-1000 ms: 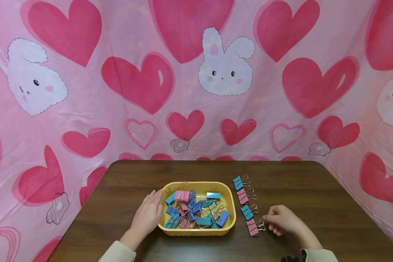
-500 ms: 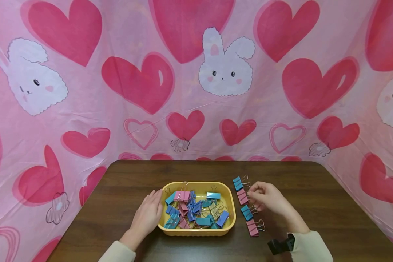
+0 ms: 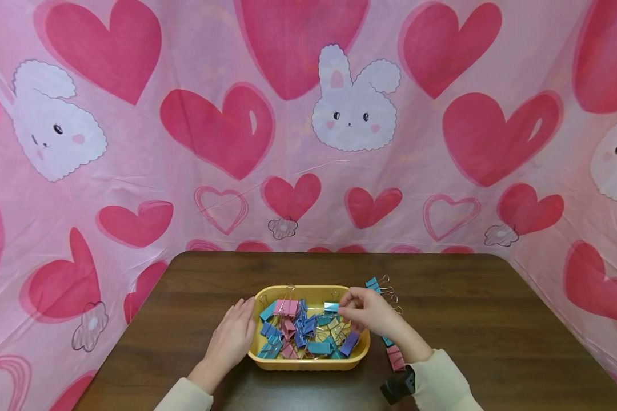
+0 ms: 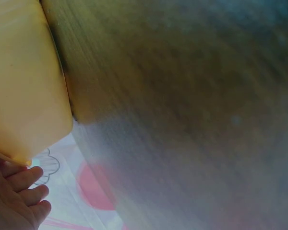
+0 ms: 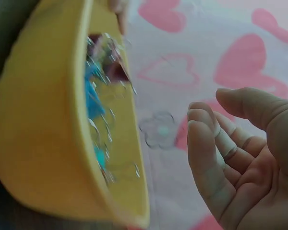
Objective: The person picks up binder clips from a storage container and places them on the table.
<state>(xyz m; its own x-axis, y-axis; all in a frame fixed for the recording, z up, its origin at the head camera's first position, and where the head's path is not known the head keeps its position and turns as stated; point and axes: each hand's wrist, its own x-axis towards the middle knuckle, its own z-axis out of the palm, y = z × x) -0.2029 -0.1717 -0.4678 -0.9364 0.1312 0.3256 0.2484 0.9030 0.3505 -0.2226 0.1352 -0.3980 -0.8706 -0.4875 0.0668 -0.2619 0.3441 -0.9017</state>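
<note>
A yellow plastic bin (image 3: 308, 365) full of binder clips in blue, teal, pink and yellow stands on the table. My left hand (image 3: 231, 334) rests along its left side with the fingers extended; the left wrist view shows these fingers (image 4: 26, 178) by the rim. Over the right part of the bin hovers my right hand (image 3: 377, 315), above the clips. In the right wrist view its thumb and bent fingers (image 5: 201, 158) stand apart, nothing between them. Right of the bin, a blue clip (image 3: 372, 283) and a pink clip (image 3: 395, 358) mark the ends of a row partly hidden by my right arm.
The dark wooden table (image 3: 483, 319) extends right of the clip row. A pink cloth (image 3: 288, 142) printed with hearts and rabbits hangs behind and at the sides. A black strap device (image 3: 398, 387) sits at the right wrist.
My right hand has moved from beside the lowest pink clip, up past the row, then left over the bin. The left hand has stayed in place.
</note>
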